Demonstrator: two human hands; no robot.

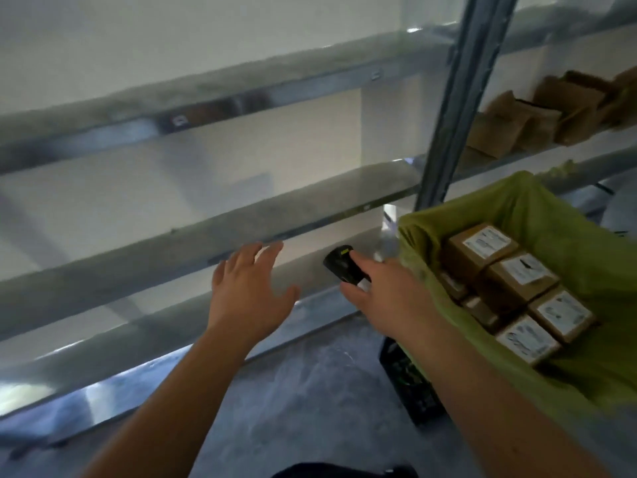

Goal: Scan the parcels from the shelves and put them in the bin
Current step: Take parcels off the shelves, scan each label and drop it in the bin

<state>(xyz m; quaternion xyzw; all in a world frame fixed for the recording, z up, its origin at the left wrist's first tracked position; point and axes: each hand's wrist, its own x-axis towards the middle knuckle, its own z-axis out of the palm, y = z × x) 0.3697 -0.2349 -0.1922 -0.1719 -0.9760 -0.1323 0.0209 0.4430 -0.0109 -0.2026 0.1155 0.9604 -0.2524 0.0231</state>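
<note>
A person is reaching toward metal shelves with a scanner in one hand, beside a bin of parcels.

The left hand point(250, 288) is hanging in the air in front of the shelves point(213, 232), its fingers spread out and holding nothing. The right hand point(382, 288) is holding a small black scanner point(341, 267), its grip curling round it with one finger lying along the top. The bin point(427, 232) is sitting on the right, just beside the right arm, and a green bag is lining it. Brown parcels point(510, 284) with white labels are lying packed close together inside the bin. More brown boxes point(537, 115) are sitting on a shelf at the far right, past a metal post point(458, 108). The picture is blurry there.
</note>
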